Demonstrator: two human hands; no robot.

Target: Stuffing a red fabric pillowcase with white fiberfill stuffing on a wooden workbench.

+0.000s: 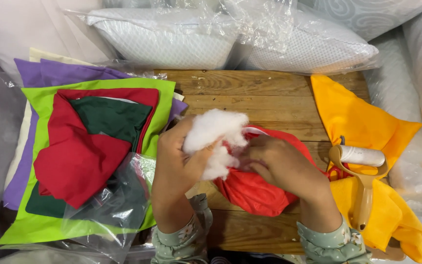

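Note:
My left hand [177,156] grips a clump of white fibre stuffing [213,134] at the mouth of a red fabric cover [255,193] that lies on the wooden table [250,93]. On the cover's opening rests my right hand [282,166], its fingers curled into the red cloth right beside the stuffing. The cover bulges below both hands. Both wrists wear pale green floral sleeves.
A stack of fabric covers lies at left: red [79,161], dark green [111,117], lime green [40,107], purple [54,72]. Clear plastic bags [118,205] lie on it. At right is yellow cloth [362,122] with a lint roller [362,171]. Bagged white pillows [172,39] line the back.

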